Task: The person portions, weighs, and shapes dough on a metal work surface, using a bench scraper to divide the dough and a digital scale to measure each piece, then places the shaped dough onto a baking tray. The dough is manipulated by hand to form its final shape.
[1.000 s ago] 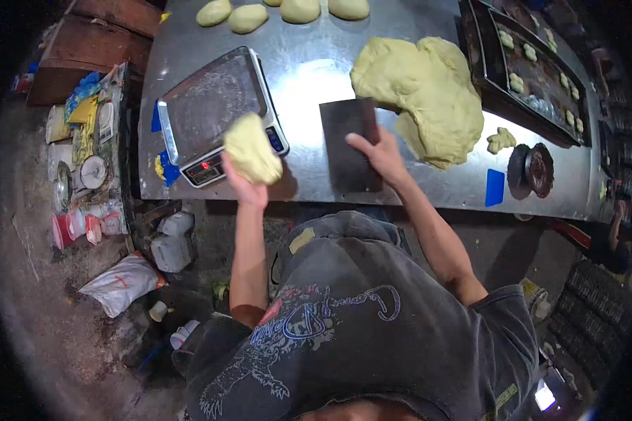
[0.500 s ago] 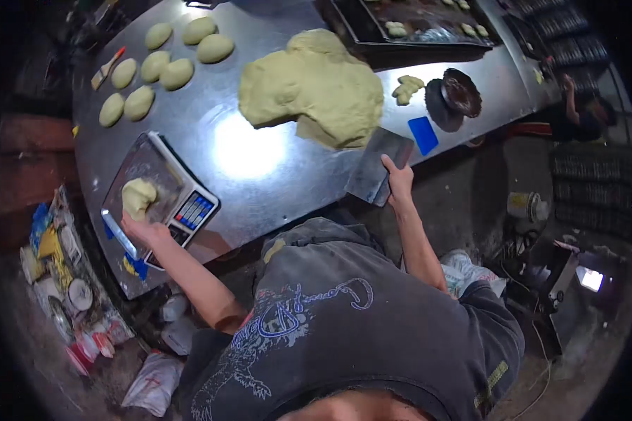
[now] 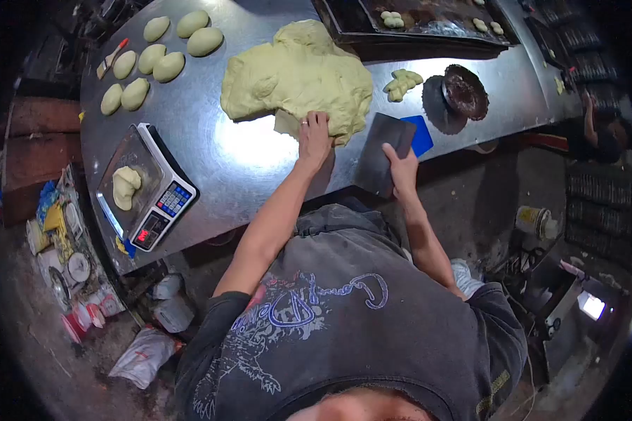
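A large slab of pale yellow dough lies on the metal table. My left hand rests on its near edge, fingers stretched out over the dough, thumb hidden. In my right hand is a wide grey bench scraper, gripped by its upper edge beside the dough. Partly behind the scraper lies a blue plastic scraper. On the left, a digital scale carries a small lump of dough on its platform, its red display lit.
Several dough balls and a brush sit at the back left. A dark baking tray with small dough pieces stands at the back right. Nearer are a cluster of dough bits and a brown bowl. Another person is at far right.
My left hand has left the dough lump on the scale and moved right to the large dough. The scraper in my right hand now partly covers the blue one.
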Available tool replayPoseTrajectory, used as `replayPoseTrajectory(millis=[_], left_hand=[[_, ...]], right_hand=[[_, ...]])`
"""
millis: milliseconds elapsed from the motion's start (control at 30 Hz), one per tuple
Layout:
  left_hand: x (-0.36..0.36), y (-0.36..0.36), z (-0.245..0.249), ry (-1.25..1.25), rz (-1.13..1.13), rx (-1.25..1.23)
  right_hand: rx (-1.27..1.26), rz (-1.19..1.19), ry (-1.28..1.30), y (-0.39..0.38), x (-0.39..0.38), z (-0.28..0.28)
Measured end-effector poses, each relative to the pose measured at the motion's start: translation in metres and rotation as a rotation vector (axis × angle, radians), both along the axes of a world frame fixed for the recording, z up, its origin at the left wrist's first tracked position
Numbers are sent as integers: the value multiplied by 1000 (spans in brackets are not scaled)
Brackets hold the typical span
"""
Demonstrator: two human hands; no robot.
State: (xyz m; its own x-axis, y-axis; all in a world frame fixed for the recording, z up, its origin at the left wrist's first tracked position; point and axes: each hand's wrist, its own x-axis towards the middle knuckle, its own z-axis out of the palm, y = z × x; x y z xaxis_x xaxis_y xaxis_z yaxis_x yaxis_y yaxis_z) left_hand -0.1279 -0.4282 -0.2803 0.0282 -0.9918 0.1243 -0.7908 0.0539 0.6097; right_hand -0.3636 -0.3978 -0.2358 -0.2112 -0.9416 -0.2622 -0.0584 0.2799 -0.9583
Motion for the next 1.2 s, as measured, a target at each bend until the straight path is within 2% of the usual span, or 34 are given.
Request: replayPoseTrajectory(millis=[33, 67, 167, 233, 267, 300, 367, 433, 467, 567, 633, 667, 700, 733, 767, 800, 900, 967, 1000, 1100, 1133, 1200], left_hand=[[-7, -1, 5, -52, 46, 4], [-5, 0, 6, 6, 46, -76], [31, 7, 16, 340, -59, 143], [46, 36, 31, 332, 20, 184], [52, 52, 34, 295, 44, 189], [58, 69, 38, 258, 70, 194], [59, 95, 30, 325, 170, 156], [65, 117, 31, 476, 316, 211], [70, 127, 33, 623, 386, 266], [106, 163, 60, 873, 595, 140], [156, 184, 67, 859, 668, -111], [190, 197, 69, 798, 669, -190], [215, 200, 107, 719, 717, -337], [239, 201, 125, 633, 804, -538], [274, 201, 139, 293, 777, -658], [299, 198, 147, 115, 914, -707], [373, 185, 138, -342, 1074, -867], [416, 190, 99, -369, 1019, -328], [436, 192, 74, -156, 956, 86], [423, 199, 56, -220, 880, 40], [400, 203, 90, -172, 897, 44], [378, 212, 92, 141, 808, -103]], right_hand=[[-79, 76, 66, -7, 6, 4], [-107, 173, 118, -14, 16, 26], [-205, 467, 295, -39, 38, 32], [-279, 722, 560, -47, 63, 33], [-218, 862, 765, -43, 82, 52], [-246, 1014, 847, -46, 96, 45], [-352, 1151, 817, -48, 123, 24], [-322, 1195, 828, -52, 150, 3], [-302, 1215, 836, -52, 160, -12], [-247, 1119, 733, -53, 183, -46], [-177, 1086, 678, -50, 188, -49], [-173, 1048, 614, -45, 187, -51], [-166, 1008, 550, -41, 186, -52], [-144, 989, 511, -36, 186, -49], [-120, 966, 472, -32, 188, -45], [-94, 938, 434, -27, 191, -43], [34, 869, 302, -15, 203, -42], [102, 847, 249, 0, 214, -32], [117, 826, 231, 9, 221, -24], [78, 784, 220, 28, 241, -9], [61, 768, 225, 36, 243, -6], [78, 732, 250, 49, 243, -3]])
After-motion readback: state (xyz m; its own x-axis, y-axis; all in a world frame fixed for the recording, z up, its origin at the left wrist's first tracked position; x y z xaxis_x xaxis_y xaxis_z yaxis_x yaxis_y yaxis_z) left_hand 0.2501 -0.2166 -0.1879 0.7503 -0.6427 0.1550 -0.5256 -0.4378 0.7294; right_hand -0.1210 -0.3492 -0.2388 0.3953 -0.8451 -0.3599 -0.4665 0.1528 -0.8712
